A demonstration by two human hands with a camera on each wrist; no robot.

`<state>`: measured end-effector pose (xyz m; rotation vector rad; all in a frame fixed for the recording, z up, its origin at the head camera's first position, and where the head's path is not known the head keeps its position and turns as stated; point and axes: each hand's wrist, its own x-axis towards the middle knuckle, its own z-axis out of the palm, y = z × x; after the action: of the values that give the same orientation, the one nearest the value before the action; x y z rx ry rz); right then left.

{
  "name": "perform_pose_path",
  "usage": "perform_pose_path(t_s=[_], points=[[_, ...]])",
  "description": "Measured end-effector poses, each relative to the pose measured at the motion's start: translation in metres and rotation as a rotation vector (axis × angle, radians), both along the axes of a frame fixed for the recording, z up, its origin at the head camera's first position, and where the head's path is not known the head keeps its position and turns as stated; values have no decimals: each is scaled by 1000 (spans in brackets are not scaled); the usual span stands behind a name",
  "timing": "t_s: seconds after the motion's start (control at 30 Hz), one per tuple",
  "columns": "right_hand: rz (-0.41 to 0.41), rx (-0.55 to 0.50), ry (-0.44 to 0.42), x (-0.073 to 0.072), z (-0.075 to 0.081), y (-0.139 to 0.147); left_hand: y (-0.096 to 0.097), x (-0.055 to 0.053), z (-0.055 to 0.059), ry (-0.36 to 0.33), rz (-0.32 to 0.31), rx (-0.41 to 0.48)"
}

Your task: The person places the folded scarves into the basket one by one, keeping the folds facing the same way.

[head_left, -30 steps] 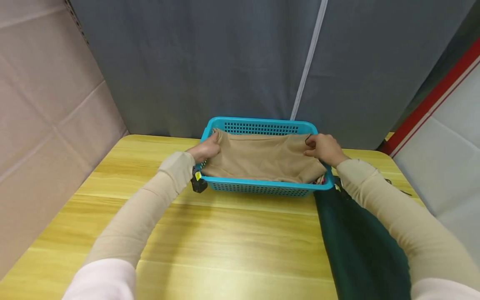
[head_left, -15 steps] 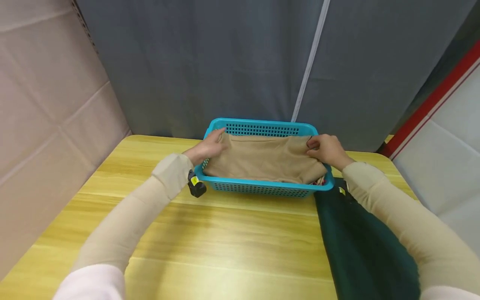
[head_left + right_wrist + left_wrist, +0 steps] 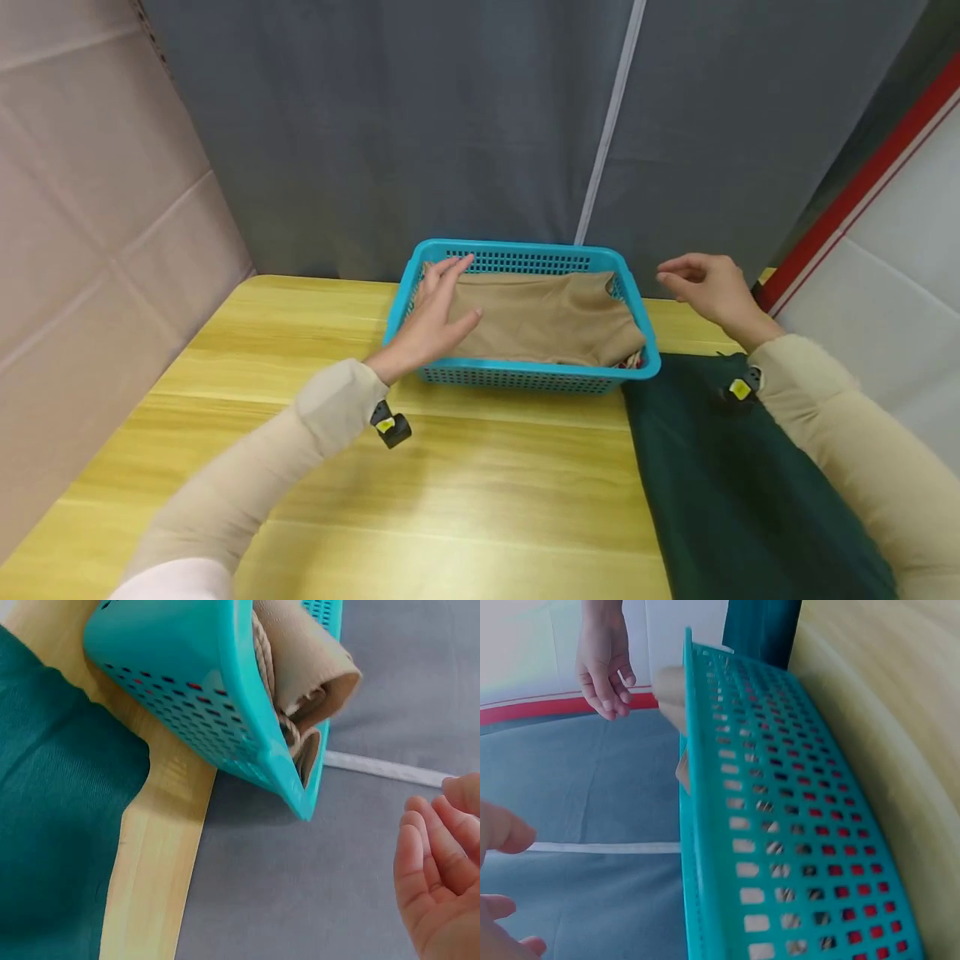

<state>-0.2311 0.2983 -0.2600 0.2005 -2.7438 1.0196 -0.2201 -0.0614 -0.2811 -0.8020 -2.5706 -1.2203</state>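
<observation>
Both hands off the cloth. Left grip [image 3: 433,321] released, fingers spread, over the basket's left end, nothing held. Right grip [image 3: 712,287] also released, fingers loosely bent, up off the basket's right edge, well apart from the left. Tan cloth [image 3: 540,318] lies in the blue basket [image 3: 525,365], covering most of it; right end turned up in a fold, twisted cord [image 3: 264,656] next to it. Basket sits at the surface's [image 3: 480,508] far edge. Green cloth [image 3: 690,500] runs along the surface's right side, up near the basket's near right corner.
</observation>
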Motion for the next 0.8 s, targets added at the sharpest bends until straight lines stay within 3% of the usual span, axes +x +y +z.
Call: perform_pose_path(t_s=[0.17, 0.3, 0.47, 0.57, 0.8], points=[[-40, 16, -9, 16, 2, 11, 5, 7, -7, 72, -8, 73], [-49, -5, -19, 24, -1, 21, 12, 14, -12, 159, -62, 169], [-53, -55, -14, 34, -6, 31, 23, 28, -19, 270, -170, 256], [-55, -95, -25, 39, -10, 39, 29, 38, -25, 303, -256, 274], [-25, -219, -75, 54, -23, 62, 43, 60, -40, 358, -404, 238]])
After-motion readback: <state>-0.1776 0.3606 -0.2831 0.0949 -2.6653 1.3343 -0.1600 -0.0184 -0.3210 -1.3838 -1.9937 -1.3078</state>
